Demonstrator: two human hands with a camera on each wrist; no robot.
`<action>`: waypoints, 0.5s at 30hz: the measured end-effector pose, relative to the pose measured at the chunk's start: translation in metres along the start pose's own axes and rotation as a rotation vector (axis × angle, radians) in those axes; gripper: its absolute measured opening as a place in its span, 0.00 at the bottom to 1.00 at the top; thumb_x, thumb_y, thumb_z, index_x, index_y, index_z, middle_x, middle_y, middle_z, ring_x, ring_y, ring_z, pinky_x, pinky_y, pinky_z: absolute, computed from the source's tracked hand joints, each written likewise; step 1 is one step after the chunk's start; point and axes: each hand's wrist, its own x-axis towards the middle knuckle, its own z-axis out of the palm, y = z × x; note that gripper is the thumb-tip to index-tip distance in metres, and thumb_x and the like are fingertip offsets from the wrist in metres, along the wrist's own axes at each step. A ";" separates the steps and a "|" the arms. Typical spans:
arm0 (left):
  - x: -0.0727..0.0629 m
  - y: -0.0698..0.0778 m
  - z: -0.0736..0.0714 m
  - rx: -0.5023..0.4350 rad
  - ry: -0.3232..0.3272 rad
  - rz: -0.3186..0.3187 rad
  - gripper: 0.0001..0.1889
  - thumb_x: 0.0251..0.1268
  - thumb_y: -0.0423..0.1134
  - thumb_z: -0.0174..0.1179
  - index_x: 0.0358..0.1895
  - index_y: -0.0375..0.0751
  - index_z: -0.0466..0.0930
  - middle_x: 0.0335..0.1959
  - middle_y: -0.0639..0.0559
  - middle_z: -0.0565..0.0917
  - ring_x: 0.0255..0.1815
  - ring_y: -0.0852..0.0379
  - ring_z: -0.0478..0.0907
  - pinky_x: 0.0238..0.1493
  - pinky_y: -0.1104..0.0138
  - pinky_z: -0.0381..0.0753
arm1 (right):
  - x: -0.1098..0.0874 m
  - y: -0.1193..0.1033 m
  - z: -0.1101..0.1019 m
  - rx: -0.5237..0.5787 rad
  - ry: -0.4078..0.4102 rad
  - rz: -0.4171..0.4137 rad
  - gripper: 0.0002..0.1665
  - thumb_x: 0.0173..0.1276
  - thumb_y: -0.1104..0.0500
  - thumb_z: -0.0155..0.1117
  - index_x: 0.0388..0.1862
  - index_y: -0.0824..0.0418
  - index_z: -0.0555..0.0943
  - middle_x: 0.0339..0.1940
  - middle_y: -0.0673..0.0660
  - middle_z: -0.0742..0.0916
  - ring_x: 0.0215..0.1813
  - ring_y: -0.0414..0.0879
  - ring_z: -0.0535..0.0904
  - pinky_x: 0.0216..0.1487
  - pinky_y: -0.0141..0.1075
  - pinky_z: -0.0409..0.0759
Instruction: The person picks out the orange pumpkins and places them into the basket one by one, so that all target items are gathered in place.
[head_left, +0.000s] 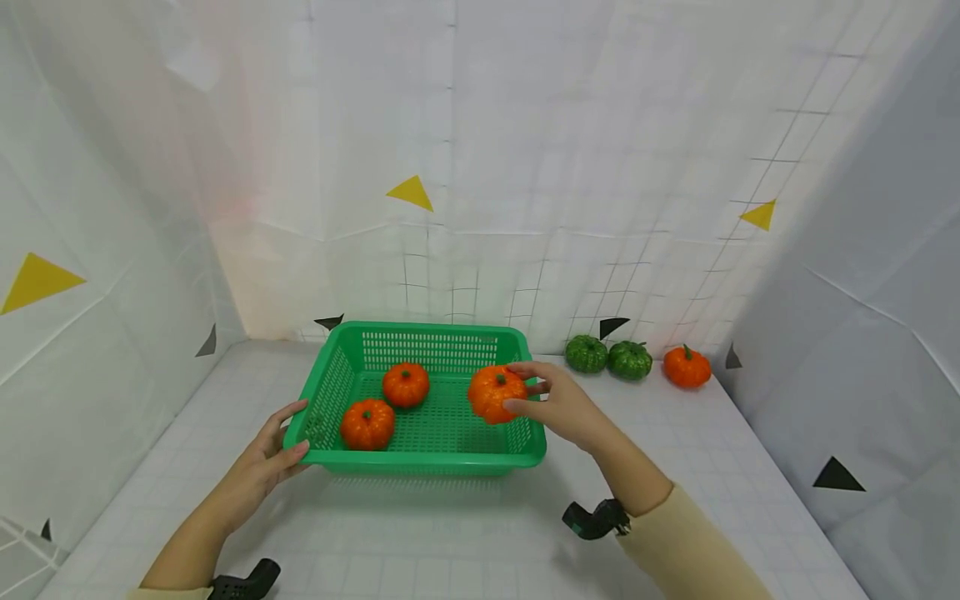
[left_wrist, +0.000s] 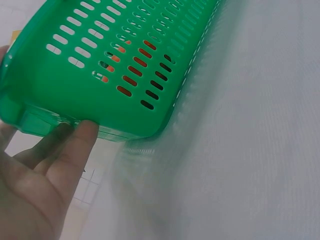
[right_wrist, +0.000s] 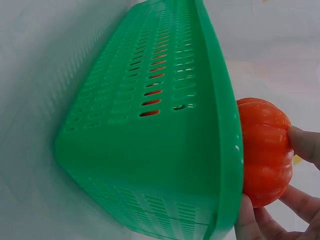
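Note:
A green plastic basket with slotted walls stands on the table. My left hand holds its left rim, fingertips against the outer wall, as the left wrist view also shows beside the basket's slotted side. Two orange pumpkins, one near the front left and another behind it, lie inside. Between thumb and fingers, my right hand grips a third orange pumpkin over the right part of the basket. In the right wrist view that pumpkin shows partly behind the rim.
Right of the basket, along the back wall, sit two green pumpkins, one beside the other, and an orange pumpkin. White sheeting with yellow and black triangles encloses the white table at the back and sides.

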 end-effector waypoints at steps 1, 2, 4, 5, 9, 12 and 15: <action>0.000 0.000 0.000 0.001 0.000 -0.001 0.35 0.80 0.38 0.50 0.81 0.50 0.41 0.72 0.28 0.56 0.62 0.60 0.73 0.56 0.74 0.76 | 0.001 -0.001 0.002 -0.006 -0.003 -0.001 0.35 0.63 0.46 0.75 0.68 0.50 0.76 0.69 0.58 0.73 0.62 0.58 0.74 0.47 0.45 0.85; 0.000 0.000 0.000 0.002 0.001 -0.001 0.35 0.80 0.38 0.50 0.81 0.50 0.41 0.72 0.28 0.56 0.62 0.60 0.73 0.56 0.74 0.76 | 0.003 -0.001 0.003 -0.012 -0.007 -0.005 0.35 0.63 0.46 0.75 0.68 0.50 0.76 0.69 0.58 0.73 0.62 0.58 0.74 0.46 0.45 0.85; 0.000 0.001 0.000 0.003 0.001 0.001 0.35 0.80 0.38 0.50 0.81 0.50 0.41 0.72 0.28 0.56 0.62 0.60 0.73 0.56 0.74 0.76 | 0.006 -0.004 0.007 -0.030 -0.014 -0.015 0.35 0.63 0.46 0.75 0.68 0.50 0.76 0.69 0.58 0.73 0.61 0.58 0.74 0.46 0.44 0.85; 0.000 0.001 0.000 0.003 0.000 0.003 0.35 0.80 0.38 0.50 0.81 0.50 0.41 0.72 0.28 0.56 0.62 0.60 0.73 0.56 0.74 0.76 | 0.007 -0.005 0.008 -0.037 -0.017 -0.018 0.35 0.63 0.46 0.75 0.67 0.49 0.77 0.69 0.57 0.74 0.61 0.57 0.74 0.46 0.44 0.85; -0.001 0.001 0.000 0.007 0.001 0.004 0.35 0.80 0.38 0.50 0.81 0.50 0.41 0.72 0.28 0.56 0.62 0.60 0.73 0.56 0.74 0.76 | 0.013 -0.010 0.016 -0.045 -0.028 -0.028 0.33 0.62 0.49 0.76 0.66 0.50 0.77 0.66 0.55 0.76 0.59 0.56 0.75 0.45 0.43 0.85; 0.000 0.001 0.000 0.010 0.001 0.004 0.35 0.80 0.38 0.50 0.81 0.50 0.41 0.72 0.28 0.56 0.62 0.59 0.73 0.56 0.74 0.76 | 0.018 -0.010 0.022 -0.050 -0.033 -0.029 0.32 0.62 0.50 0.76 0.65 0.51 0.78 0.64 0.55 0.78 0.58 0.54 0.76 0.45 0.42 0.85; 0.000 0.000 0.000 0.009 0.000 0.010 0.35 0.80 0.38 0.50 0.81 0.50 0.41 0.71 0.28 0.56 0.62 0.58 0.73 0.56 0.74 0.76 | 0.022 -0.010 0.028 -0.060 -0.049 -0.026 0.32 0.62 0.52 0.76 0.65 0.51 0.79 0.62 0.55 0.79 0.56 0.53 0.77 0.45 0.41 0.85</action>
